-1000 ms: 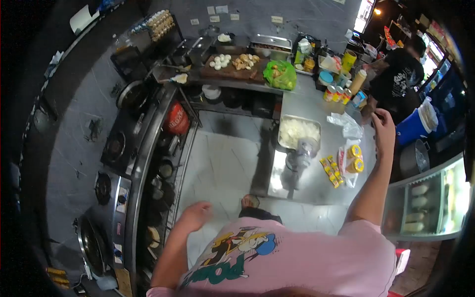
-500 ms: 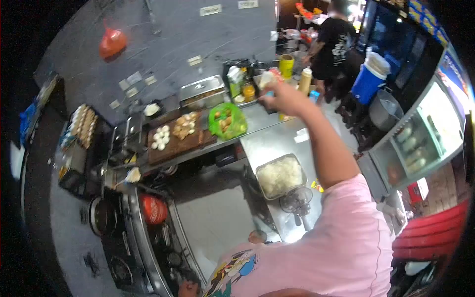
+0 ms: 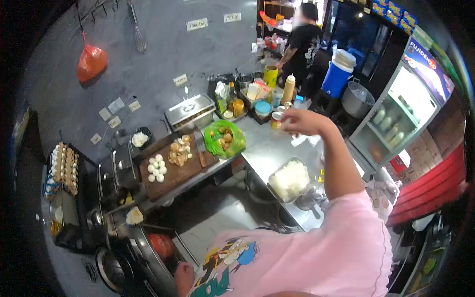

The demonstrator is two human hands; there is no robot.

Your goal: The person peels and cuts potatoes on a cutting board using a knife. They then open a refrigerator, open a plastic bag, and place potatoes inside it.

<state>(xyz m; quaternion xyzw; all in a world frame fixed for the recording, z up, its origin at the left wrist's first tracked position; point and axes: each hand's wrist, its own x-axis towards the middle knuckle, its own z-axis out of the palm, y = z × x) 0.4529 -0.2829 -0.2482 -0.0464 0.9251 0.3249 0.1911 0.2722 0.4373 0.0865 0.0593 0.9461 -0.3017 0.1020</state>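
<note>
My right hand (image 3: 303, 123) reaches over the steel counter with its fingers bent and a little apart, and nothing shows in them. Its fingertips are right beside a small jar (image 3: 276, 119) with a light lid; whether they touch it I cannot tell. A blue-lidded tub (image 3: 262, 108) and a tan squeeze bottle (image 3: 288, 89) stand just behind. Below the forearm is a tray of white rice (image 3: 289, 180), with a dark-handled strainer (image 3: 309, 199) at its corner. Low by my shirt is my left hand (image 3: 184, 273), near the drawer front; its fingers are mostly hidden.
A cutting board (image 3: 166, 185) bears peeled eggs and brownish pieces, beside a green bag (image 3: 225, 138). Egg trays (image 3: 63, 168) and a pan (image 3: 114, 270) are at left. Another person (image 3: 302, 44) in black stands at the back. A glass-door fridge (image 3: 396, 114) is at right.
My right hand has moved from the condiment tubs rightward and nearer, to beside the small jar. My left hand has risen slightly. The view has shifted, and the other person's arm still reaches to the counter.
</note>
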